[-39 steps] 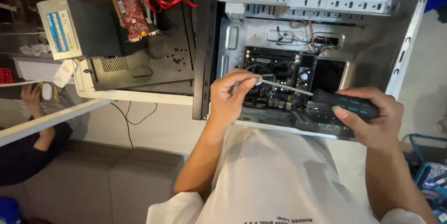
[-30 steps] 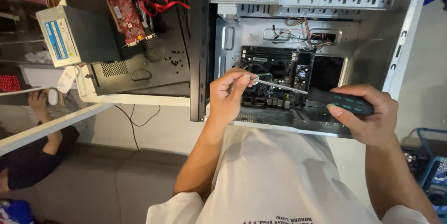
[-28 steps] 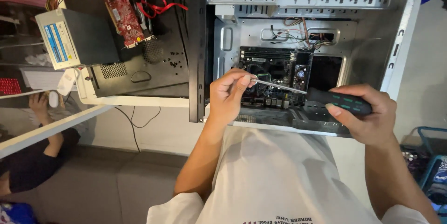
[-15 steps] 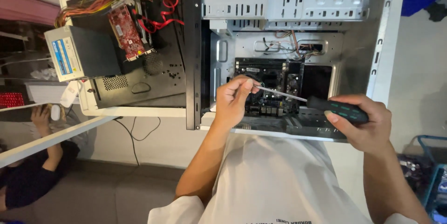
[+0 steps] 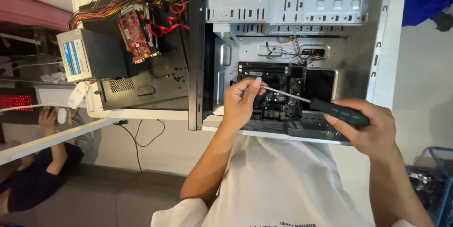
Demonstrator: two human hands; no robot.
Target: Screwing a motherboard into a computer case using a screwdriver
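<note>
Your right hand grips the screwdriver by its handle, while your left hand pinches the shaft's tip between its fingertips, steadying it. The motherboard lies just beyond those fingertips, inside the open computer case.

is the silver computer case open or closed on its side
Open. The silver metal computer case has no side panel on, so the dark motherboard and drive bays show, and the left hand reaches inside with the black-handled screwdriver.

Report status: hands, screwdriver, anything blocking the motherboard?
Right hand grips screwdriver handle. Left hand pinches the shaft tip over motherboard in the open computer case. Nothing in the way.
</note>
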